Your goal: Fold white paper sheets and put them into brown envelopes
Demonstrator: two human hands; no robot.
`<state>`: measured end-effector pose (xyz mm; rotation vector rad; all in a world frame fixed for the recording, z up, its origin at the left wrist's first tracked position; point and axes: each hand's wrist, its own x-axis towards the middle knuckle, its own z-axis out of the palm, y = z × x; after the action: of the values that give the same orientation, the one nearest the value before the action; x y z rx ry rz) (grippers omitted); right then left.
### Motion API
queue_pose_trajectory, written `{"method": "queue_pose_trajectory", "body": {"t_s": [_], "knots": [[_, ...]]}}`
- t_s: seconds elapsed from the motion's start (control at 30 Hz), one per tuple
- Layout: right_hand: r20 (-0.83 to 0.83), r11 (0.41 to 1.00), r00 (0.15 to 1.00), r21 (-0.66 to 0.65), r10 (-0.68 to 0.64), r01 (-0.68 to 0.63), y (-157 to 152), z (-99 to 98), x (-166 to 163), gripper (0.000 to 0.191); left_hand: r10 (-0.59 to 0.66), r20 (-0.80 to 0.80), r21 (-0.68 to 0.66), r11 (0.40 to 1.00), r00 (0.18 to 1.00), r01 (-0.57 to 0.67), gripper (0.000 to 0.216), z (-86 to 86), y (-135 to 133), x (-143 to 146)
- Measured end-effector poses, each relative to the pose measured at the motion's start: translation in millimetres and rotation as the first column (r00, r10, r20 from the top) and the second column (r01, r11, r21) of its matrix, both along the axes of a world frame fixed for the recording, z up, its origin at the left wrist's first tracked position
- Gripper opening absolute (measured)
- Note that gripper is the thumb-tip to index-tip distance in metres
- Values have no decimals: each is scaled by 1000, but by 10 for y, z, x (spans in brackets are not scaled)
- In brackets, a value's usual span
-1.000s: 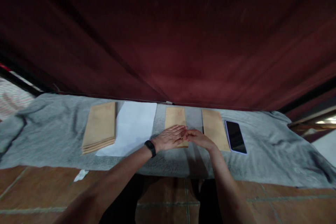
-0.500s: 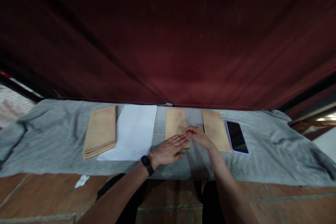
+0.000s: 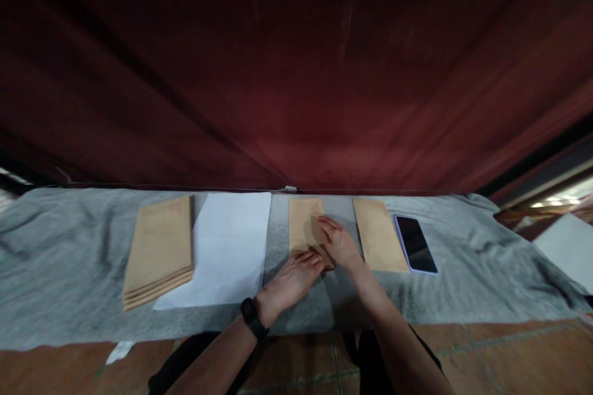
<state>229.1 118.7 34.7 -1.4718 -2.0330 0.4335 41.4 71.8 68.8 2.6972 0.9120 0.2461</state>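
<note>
A brown paper envelope [image 3: 302,217] with faint red print near its top lies in front of me on the grey cloth. Its lower end is lifted into a dark fold. My left hand [image 3: 296,276], with a black band on the wrist, has its curled fingers on that lower end; the thumb is hidden. My right hand [image 3: 339,243] rests along the envelope's right side, fingers stretched out over the paper. To the right lies a second envelope [image 3: 380,237]. White paper sheets [image 3: 229,241] are left of my left hand, under the edge of a stack of brown envelopes [image 3: 160,241].
A phone [image 3: 416,244] in a pale purple case lies beside the right-hand envelope. The grey cloth [image 3: 472,259] has creases at both ends. Behind it rises a dark red surface [image 3: 296,105]. A white scrap [image 3: 120,352] is on the tiled floor [image 3: 523,358].
My left hand has drawn back to the envelope's lower end and curled its fingers. The right fingers have spread from a pinch onto the paper's right side. The view has shifted slightly.
</note>
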Motion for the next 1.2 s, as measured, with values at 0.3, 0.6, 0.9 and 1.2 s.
{"method": "queue_pose_trajectory", "body": {"t_s": [0.3, 0.6, 0.9, 1.2], "knots": [[70, 999, 997, 28, 20, -22, -62, -50, -105, 44, -116, 86, -111, 986, 989, 126, 20, 58, -202, -205], [187, 998, 981, 11, -55, 54, -51, -192, -103, 52, 298, 140, 128, 940, 944, -315, 54, -281, 389, -19], [241, 998, 970, -24, -42, 50, -133, -190, -110, 53, 340, 100, 155, 923, 935, -352, 62, -621, 668, 16], [261, 999, 964, -39, 43, -34, -304, -192, -42, 57, 259, -3, 132, 958, 966, -256, 58, -522, 524, -90]]}}
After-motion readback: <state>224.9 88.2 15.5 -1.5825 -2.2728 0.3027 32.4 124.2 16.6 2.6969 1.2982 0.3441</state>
